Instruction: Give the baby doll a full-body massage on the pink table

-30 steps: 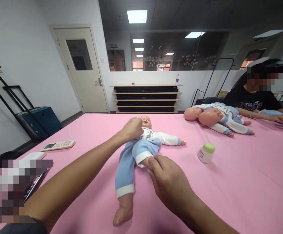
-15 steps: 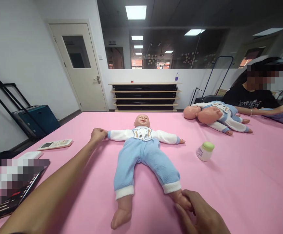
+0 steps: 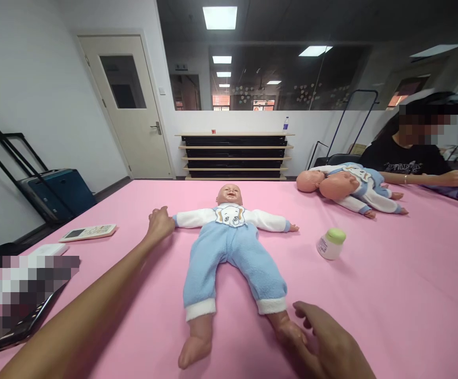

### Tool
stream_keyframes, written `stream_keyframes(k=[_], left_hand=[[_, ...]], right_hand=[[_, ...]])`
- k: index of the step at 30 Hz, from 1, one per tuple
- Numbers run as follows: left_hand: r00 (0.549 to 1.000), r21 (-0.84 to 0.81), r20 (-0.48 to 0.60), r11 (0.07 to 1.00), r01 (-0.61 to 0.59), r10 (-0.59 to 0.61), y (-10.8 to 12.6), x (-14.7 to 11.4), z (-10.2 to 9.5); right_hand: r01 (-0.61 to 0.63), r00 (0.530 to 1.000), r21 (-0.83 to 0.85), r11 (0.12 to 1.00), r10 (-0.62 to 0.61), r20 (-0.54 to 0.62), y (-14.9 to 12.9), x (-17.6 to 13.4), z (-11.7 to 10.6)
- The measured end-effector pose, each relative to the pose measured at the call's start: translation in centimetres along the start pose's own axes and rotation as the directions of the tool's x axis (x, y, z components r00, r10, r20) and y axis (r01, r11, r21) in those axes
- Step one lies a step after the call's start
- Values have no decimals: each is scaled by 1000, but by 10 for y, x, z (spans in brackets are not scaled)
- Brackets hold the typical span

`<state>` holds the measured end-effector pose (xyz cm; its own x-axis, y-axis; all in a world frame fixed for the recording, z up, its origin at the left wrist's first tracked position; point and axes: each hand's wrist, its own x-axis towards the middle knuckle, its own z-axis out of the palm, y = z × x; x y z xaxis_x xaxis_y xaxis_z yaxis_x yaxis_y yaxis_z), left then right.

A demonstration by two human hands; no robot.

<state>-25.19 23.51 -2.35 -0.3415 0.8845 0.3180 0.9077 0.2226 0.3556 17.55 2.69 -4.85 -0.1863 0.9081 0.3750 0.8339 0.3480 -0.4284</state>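
Note:
A baby doll (image 3: 231,247) in a blue romper with white sleeves lies face up on the pink table (image 3: 390,295), arms and legs spread. My left hand (image 3: 160,224) is curled around the end of the doll's arm on the left, hiding the doll's hand. My right hand (image 3: 325,342) lies at the near edge beside the doll's bare foot (image 3: 289,331). Its fingers are loose and apart and only touch the foot. The doll's other foot (image 3: 191,351) lies free.
A small white bottle with a green cap (image 3: 331,243) stands right of the doll. Two more dolls (image 3: 347,189) lie at the far right in front of a seated person (image 3: 410,158). A remote control (image 3: 87,232) and a dark tablet (image 3: 23,326) lie on the left.
The doll went from bunched up under both hands to lying flat and spread out. My left hand drew its arm out to the left. My right hand pulled the leg toward me, then loosened on the foot.

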Motion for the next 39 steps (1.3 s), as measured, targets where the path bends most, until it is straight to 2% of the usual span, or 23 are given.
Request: stream_keyframes(k=[2, 3, 5, 7, 10, 12, 13, 16, 18, 20, 23, 25, 28, 30, 34, 37, 39], left_hand=[[996, -48, 15, 995, -87, 88, 22, -26, -13], [985, -87, 32, 982, -168, 172, 34, -46, -20], [935, -166, 59, 927, -335, 349, 56, -95, -35], [870, -183, 116, 872, -455, 479, 68, -150, -45], [851, -72, 68, 853, -517, 521, 66, -220, -43], [847, -13, 62, 849, -528, 527, 61, -249, -39], [853, 1, 93, 857, -516, 513, 60, -257, -38], [869, 12, 304, 910, -414, 391, 66, -264, -44], [847, 18, 434, 937, -349, 307, 74, -261, -52], [820, 17, 498, 942, -335, 283, 81, -256, -62], [776, 61, 541, 905, -420, 324, 85, -247, -77], [742, 144, 572, 848, -510, 349, 86, -241, -86], [684, 232, 637, 757, -611, 356, 89, -232, -95], [662, 247, 661, 730, -638, 355, 93, -229, -95], [660, 238, 665, 738, -631, 349, 94, -229, -93], [660, 189, 649, 761, -621, 378, 90, -227, -102], [670, 142, 615, 776, -614, 417, 88, -220, -111]], right_hand=[[-19, 999, -20, 1000, 18, -51, 2, 11, -11], [-31, 997, -34, 999, 28, -68, 1, 16, -15], [-16, 997, -58, 998, 12, -76, -4, 25, -18], [58, 997, -79, 995, -62, -51, -13, 29, -13], [155, 987, -130, 979, -160, -26, -28, 27, 6], [153, 987, -168, 974, -159, -20, -34, 23, 21], [138, 990, -183, 973, -142, -12, -36, 21, 27], [101, 995, -198, 975, -94, 45, -37, 18, 42], [96, 992, -200, 975, -78, 95, -37, 19, 44], [103, 986, -209, 973, -72, 151, -37, 22, 41], [119, 969, -279, 953, -50, 241, -41, 27, 28], [131, 948, -363, 922, -10, 317, -46, 32, 18], [160, 896, -462, 872, 69, 439, -56, 40, 9], [175, 856, -487, 855, 112, 505, -62, 44, 6], [162, 809, -446, 880, 141, 571, -64, 48, 3], [121, 813, -329, 937, 97, 574, -58, 46, -7], [79, 841, -220, 972, 53, 538, -51, 47, -18]])
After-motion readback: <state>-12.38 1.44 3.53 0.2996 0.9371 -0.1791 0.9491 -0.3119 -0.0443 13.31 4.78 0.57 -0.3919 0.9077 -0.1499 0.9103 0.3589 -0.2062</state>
